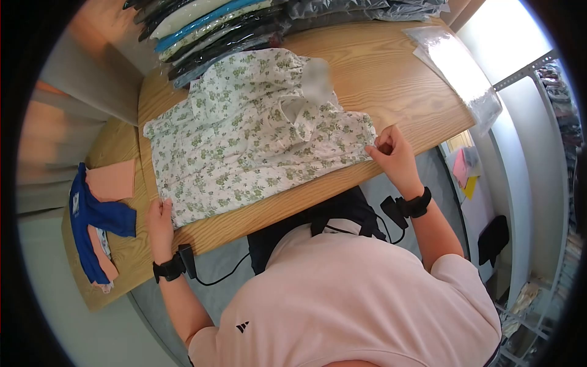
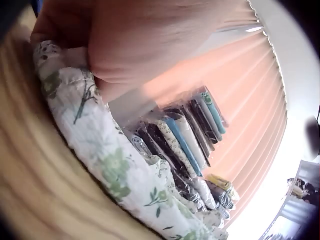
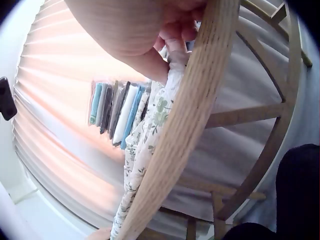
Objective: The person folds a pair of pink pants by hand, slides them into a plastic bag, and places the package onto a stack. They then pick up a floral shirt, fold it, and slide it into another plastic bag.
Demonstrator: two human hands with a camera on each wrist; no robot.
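Floral garment (image 1: 238,147) pinched at both near corners

From my remote station, I see the left hand (image 1: 160,227) pinching its near left corner, the right hand (image 1: 397,154) its near right, fingers curled on fabric. It lies spread on the wooden table (image 1: 379,73), hem along the near edge. Bagged clothes (image 1: 202,27) crowd its far side; tabletop shows rightward toward plastic bags (image 1: 455,64). A curtain (image 1: 113,76) hangs far left; metal shelving (image 1: 527,70) stands right.

Patch (image 1: 317,81) seemingly overlapping floral garment (image 1: 238,147) blurred; bagged stack (image 1: 205,21) cropped, head view.
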